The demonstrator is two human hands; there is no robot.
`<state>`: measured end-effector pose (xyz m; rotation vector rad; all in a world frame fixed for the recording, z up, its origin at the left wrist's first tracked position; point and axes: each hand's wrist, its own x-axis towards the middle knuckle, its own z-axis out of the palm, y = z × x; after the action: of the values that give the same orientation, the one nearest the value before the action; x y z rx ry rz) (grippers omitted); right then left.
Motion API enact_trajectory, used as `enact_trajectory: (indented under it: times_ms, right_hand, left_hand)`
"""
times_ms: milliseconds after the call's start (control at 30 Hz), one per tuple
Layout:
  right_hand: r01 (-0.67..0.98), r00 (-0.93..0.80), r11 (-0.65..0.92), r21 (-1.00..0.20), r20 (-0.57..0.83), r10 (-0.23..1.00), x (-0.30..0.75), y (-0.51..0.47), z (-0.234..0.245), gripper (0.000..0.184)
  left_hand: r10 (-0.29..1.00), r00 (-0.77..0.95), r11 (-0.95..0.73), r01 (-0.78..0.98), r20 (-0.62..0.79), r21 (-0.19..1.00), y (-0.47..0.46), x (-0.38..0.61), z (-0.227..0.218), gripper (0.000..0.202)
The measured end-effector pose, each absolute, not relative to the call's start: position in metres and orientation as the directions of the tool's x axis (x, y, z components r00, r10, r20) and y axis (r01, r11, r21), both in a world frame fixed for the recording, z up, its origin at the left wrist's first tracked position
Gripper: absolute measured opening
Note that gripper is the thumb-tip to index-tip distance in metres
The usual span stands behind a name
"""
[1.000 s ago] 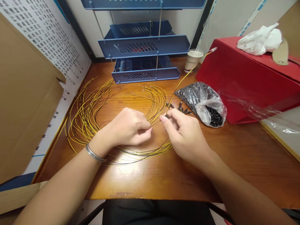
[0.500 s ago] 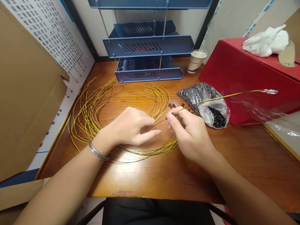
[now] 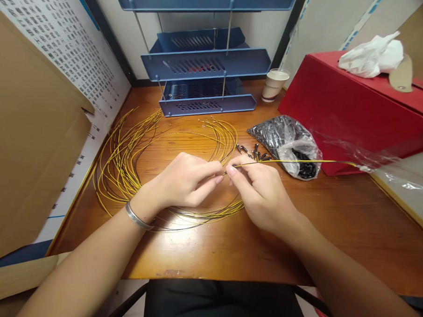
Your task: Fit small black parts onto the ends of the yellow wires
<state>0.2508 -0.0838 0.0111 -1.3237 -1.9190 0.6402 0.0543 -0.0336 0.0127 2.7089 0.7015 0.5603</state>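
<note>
My right hand point(image 3: 261, 191) pinches one end of a thin yellow wire point(image 3: 302, 161), which runs out level to the right, past the plastic bag, to a pale tip near the red box. My left hand point(image 3: 184, 178) is closed in a pinch just left of it, fingertips meeting the same wire end; what small part it holds is hidden. Both hands hover over a loose coil of several yellow wires point(image 3: 123, 166) lying on the wooden desk point(image 3: 228, 252). A few small black connectors point(image 3: 255, 152) lie just beyond my right hand.
A clear plastic bag of black parts point(image 3: 285, 143) lies at right, next to a red box point(image 3: 354, 108) with a white rag on top. Blue stacked letter trays point(image 3: 204, 67) and a paper cup point(image 3: 274, 84) stand at the back. Cardboard and a printed sheet line the left side.
The wire's free end swung from pointing up toward the cup, round to the right, and now lies lower and level. My left hand's fingers closed in on the wire end.
</note>
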Motion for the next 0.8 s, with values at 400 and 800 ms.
enact_trajectory:
  times_ms: [400, 800]
  right_hand:
    - [0.547, -0.152, 0.346, -0.763, 0.315, 0.937, 0.2535, -0.0840, 0.0098, 0.022]
    - [0.536, -0.213, 0.370, -0.759, 0.302, 0.929, 0.2507, -0.0845, 0.0109, 0.021]
  left_hand:
    - [0.512, 0.827, -0.839, 0.422, 0.235, 0.343, -0.0329, 0.0556, 0.0151, 0.021]
    - [0.508, 0.813, -0.841, 0.397, 0.284, 0.366, -0.0342, 0.0550, 0.0133, 0.026]
